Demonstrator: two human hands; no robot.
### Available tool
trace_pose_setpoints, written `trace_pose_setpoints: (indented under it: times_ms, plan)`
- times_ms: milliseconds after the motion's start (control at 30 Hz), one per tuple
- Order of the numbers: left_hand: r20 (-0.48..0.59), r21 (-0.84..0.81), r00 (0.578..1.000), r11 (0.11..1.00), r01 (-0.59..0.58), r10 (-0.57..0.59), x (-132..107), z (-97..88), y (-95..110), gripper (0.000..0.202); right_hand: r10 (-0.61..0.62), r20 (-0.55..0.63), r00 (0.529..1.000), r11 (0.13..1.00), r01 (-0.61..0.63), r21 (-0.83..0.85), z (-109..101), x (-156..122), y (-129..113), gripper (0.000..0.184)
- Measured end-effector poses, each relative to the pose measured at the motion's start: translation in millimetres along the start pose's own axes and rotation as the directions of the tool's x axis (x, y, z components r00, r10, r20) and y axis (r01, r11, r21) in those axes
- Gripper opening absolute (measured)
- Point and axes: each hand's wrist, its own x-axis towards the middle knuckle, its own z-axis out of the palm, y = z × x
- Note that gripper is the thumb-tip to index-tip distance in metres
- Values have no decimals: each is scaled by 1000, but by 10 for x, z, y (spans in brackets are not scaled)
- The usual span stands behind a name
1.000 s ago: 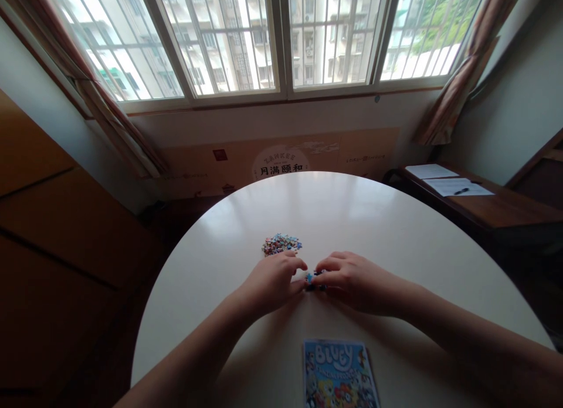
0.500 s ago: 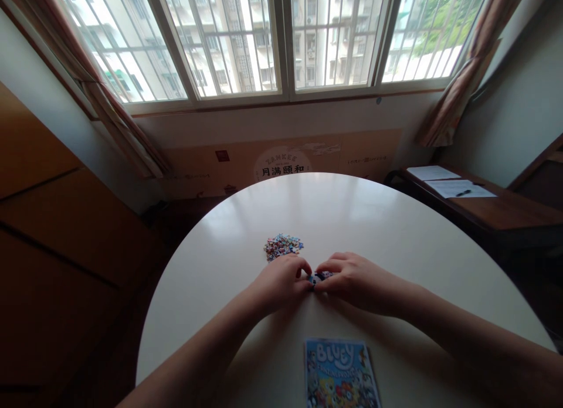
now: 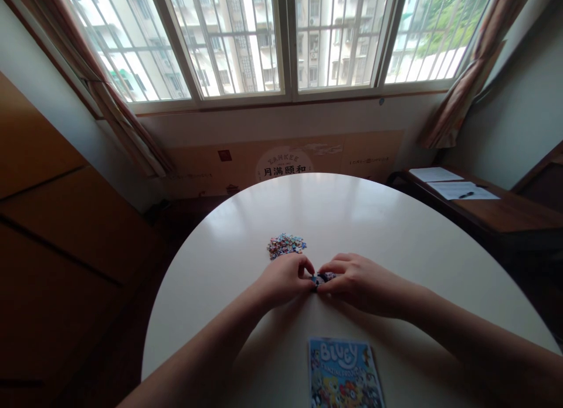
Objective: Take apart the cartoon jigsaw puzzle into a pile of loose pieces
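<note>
Jigsaw puzzle pieces (image 3: pixel 320 279), dark blue and white, lie on the white table between my hands and are partly covered by my fingers. My left hand (image 3: pixel 290 277) pinches their left side with thumb and forefinger. From the right, my right hand (image 3: pixel 352 279) grips the same small cluster, its thumb in front and fingers behind. How many pieces are joined there I cannot tell. A heap of loose puzzle pieces (image 3: pixel 285 244) sits just beyond my left hand. Nearer to me lies a blue picture sheet (image 3: pixel 345 373) with "Bluey" lettering and cartoon animals.
The round white table (image 3: pixel 211 267) fills the middle. To the right stands a brown wooden desk (image 3: pixel 519 211) with paper sheets (image 3: pixel 461 190) and a pen (image 3: pixel 466 195). An orange-brown cabinet (image 3: pixel 53 232) is at left, and a barred window (image 3: pixel 237 44) lies ahead.
The whole view has shifted slightly, so things appear a little further right. Both hands stay at the puzzle pieces with almost the same grip.
</note>
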Motion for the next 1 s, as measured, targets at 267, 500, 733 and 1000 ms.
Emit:
trace_pose_setpoints:
  times_ms: [267, 500, 733, 1000]
  plan:
    - [5, -106, 997, 991, -77, 78, -4, -29, -43, 23, 3, 3, 1000, 1000, -3, 11, -14, 5, -10, 23]
    - [-5, -65, 994, 992, -107, 107, 9, -22, -73, 21, 7, 12, 1000, 1000, -7, 12, -2, -5, 10, 21]
    - [-24, -76, 987, 985, -158, 156, 31, -10, -116, 17, 17, 3, 1000, 999, -17, 31, -6, -11, 11, 21]
    - [-56, -167, 984, 970, -177, 170, 7, -12, -67, 17, -2, -4, 1000, 1000, 2, 16, -13, -2, 9, 25]
